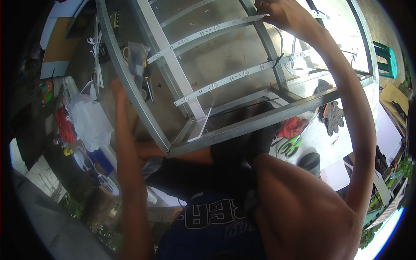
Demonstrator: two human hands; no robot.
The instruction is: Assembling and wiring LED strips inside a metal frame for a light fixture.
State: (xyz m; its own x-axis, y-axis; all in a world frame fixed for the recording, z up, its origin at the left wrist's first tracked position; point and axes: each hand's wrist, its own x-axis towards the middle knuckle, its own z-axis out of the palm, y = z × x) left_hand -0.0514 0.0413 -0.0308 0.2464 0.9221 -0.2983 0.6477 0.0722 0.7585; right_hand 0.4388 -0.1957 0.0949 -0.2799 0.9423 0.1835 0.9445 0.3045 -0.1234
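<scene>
A metal frame (pixel 242 118) of square tubing stands in front of me, with a white bar (pixel 167 47) inside it. Two white LED strips with round lenses, an upper LED strip (pixel 208 31) and a lower LED strip (pixel 229 79), run across it. At the top right my right hand (pixel 284 16) has its fingers closed on the upper strip, beside a vertical tube; thin dark wires hang below. My left hand (pixel 119 89) reaches down at the left, partly behind the frame's curved-looking rail, close to a clear plastic bag (pixel 136 58). Its fingers are hidden.
Green-handled scissors (pixel 290 147), a red cloth (pixel 292 127) and a grey work glove (pixel 333 117) lie right of my legs. White plastic bags (pixel 91 121) sit at the left. A green stool (pixel 385 60) stands at the far right.
</scene>
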